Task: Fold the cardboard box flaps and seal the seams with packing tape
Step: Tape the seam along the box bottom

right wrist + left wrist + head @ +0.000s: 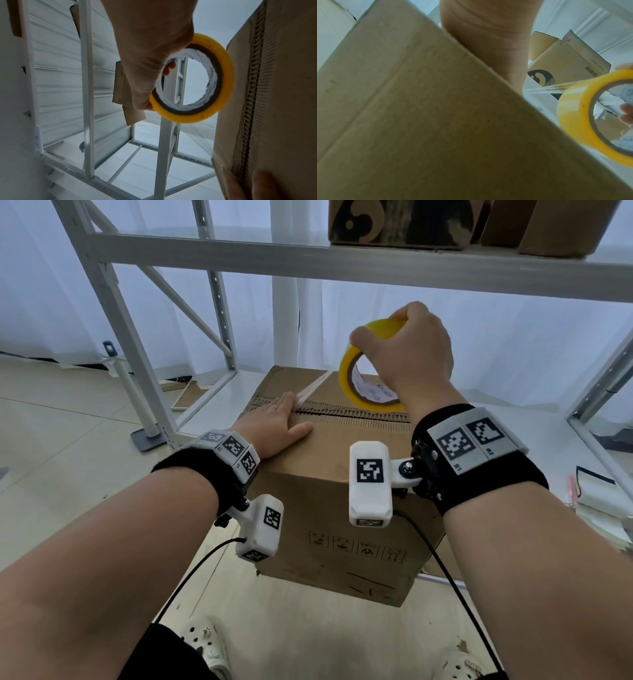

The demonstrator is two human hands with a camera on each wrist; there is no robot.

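- The cardboard box [329,474] sits on the low white shelf [219,409] of a metal rack, its top flaps folded shut and meeting along a ragged centre seam [352,414].
- My left hand [274,424] lies flat on the box top, fingers straight, pressing the tape end at the seam's left end.
- My right hand [407,350] grips the yellow tape roll [368,371] above the seam's right part, fingers through the core; a clear strip [553,88] stretches from it.
- More cardboard boxes [400,224] stand on the upper shelf.
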